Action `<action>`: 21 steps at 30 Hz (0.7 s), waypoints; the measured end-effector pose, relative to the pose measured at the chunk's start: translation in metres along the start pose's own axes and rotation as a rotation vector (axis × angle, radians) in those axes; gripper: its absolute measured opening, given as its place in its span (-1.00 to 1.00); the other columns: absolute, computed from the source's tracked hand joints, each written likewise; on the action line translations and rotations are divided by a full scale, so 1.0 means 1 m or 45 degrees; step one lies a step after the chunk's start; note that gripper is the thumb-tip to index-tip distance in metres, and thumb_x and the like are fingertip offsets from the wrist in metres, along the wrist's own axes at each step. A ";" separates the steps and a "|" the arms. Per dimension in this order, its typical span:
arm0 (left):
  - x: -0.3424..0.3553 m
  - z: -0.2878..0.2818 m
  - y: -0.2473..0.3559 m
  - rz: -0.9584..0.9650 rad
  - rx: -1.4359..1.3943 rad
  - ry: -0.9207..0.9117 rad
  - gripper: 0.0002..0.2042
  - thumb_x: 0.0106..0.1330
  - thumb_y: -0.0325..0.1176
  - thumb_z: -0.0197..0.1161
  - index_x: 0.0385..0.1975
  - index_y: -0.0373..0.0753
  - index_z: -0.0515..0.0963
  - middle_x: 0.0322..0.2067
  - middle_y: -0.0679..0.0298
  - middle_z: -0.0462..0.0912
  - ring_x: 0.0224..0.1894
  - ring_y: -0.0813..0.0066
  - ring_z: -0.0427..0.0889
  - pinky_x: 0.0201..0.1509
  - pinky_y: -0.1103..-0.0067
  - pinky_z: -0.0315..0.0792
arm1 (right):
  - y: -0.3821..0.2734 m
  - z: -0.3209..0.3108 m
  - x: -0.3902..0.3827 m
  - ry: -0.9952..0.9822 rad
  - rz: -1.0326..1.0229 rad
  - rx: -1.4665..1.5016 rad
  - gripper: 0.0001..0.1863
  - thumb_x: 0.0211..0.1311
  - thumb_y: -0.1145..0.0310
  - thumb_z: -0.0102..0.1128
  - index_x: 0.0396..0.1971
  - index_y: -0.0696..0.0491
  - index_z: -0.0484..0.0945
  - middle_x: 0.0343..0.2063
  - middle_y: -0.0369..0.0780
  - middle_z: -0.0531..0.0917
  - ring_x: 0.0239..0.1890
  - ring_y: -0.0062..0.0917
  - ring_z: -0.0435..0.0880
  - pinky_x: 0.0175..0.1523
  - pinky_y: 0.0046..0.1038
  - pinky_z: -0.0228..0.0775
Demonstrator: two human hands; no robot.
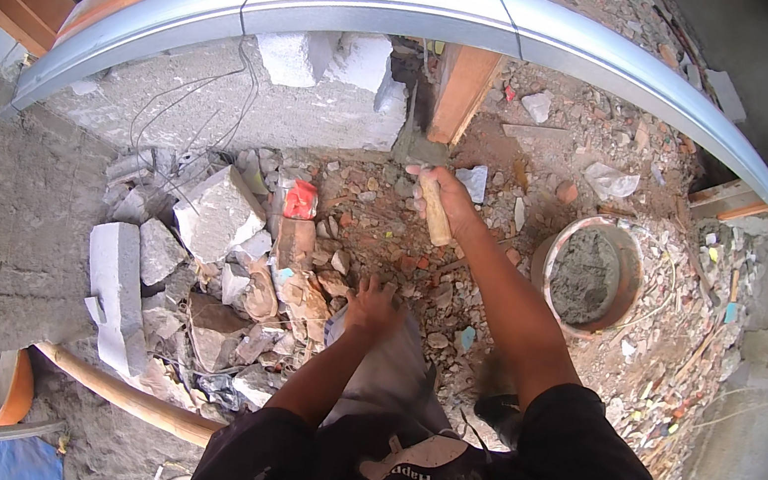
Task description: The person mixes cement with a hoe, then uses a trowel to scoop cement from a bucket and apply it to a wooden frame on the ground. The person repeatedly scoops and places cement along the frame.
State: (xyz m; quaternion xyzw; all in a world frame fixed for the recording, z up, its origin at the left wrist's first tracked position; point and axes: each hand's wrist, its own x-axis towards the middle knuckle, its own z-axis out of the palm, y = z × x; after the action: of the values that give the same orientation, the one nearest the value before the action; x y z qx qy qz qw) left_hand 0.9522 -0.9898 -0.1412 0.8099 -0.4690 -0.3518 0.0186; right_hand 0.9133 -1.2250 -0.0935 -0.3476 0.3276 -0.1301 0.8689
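My right hand (449,200) is closed round the pale wooden handle (435,210) of a trowel at the foot of an upright wooden post (463,92). Its blade is hard to tell from the grey mortar (421,150) there. My left hand (375,311) rests on my bent knee in pale trousers (389,367), fingers spread, holding nothing. A round bucket (637,280) of wet grey mortar (585,277) stands to the right of my right forearm.
A long metal channel (370,12) crosses ahead, with thin wires (247,78) hanging from it. White block pieces (294,57) lie on a low concrete ledge (253,114). Broken blocks (219,214) pile up at left beside a wooden pole (128,396). Rubble (672,386) covers the ground at right.
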 end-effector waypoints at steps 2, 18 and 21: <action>0.001 -0.002 0.001 0.008 -0.022 -0.003 -0.42 0.20 0.04 0.15 0.18 -0.10 0.36 0.32 0.09 0.11 0.39 0.08 0.03 0.36 0.00 -0.02 | 0.011 -0.004 -0.010 0.059 -0.018 -0.072 -0.54 0.22 0.14 -0.06 0.01 0.12 0.45 -0.56 -0.30 0.48 -0.63 -0.61 0.44 -0.55 -0.55 0.36; 0.003 -0.002 0.001 0.085 0.033 0.055 -0.46 0.21 0.02 0.11 0.17 -0.07 0.37 0.30 0.04 0.14 0.37 0.02 0.05 0.35 0.01 0.01 | 0.020 -0.020 0.016 -0.044 0.027 0.292 -0.53 0.21 0.08 -0.05 -0.03 0.12 0.45 -0.57 -0.31 0.48 -0.63 -0.60 0.41 -0.57 -0.54 0.31; -0.001 -0.007 0.007 0.097 0.003 0.031 -0.46 0.21 0.01 0.12 0.17 -0.08 0.37 0.28 0.05 0.17 0.37 0.04 0.06 0.34 0.01 0.03 | 0.020 -0.023 0.015 0.002 0.114 0.087 -0.51 0.22 0.09 -0.05 0.03 0.13 0.43 -0.55 -0.33 0.48 -0.64 -0.64 0.43 -0.58 -0.56 0.35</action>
State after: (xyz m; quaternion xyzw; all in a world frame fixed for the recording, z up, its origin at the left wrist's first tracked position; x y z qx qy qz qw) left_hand 0.9507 -0.9951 -0.1332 0.7958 -0.4995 -0.3403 0.0369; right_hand 0.9099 -1.2292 -0.1270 -0.3024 0.3390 -0.1024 0.8849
